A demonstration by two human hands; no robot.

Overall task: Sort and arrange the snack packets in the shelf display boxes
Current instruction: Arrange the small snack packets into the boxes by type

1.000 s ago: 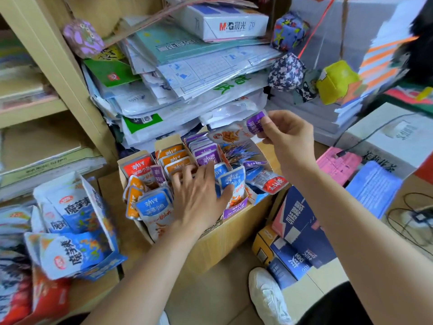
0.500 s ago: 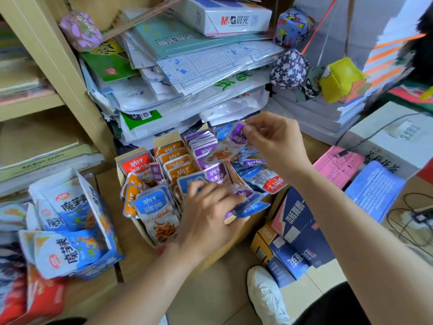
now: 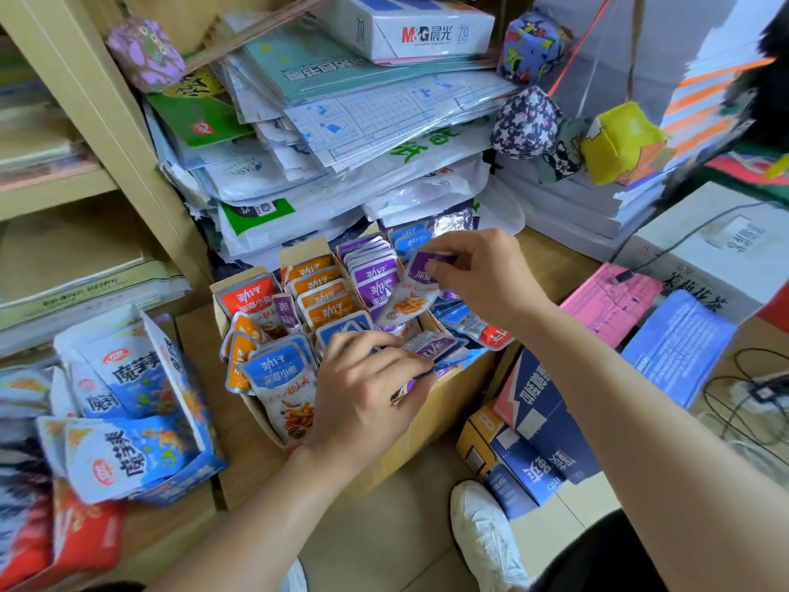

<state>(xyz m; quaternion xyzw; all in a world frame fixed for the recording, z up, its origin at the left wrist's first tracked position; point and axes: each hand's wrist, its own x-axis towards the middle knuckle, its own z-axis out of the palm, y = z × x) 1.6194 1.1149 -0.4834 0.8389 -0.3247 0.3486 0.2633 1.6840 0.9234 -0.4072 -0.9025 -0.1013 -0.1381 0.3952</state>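
Single head-worn view, looking forward and down — close over the hands, wide-angle

Box top: I see the display box crammed with snack packets.
12 o'clock: stationery stack crowds the back rim.
9 o'clock: bare shelf strip, then the konjac snack box.
4 o'clock: navy cartons just beside.
6 o'clock: open floor.

Left hand curled in a grip, right hand pinching
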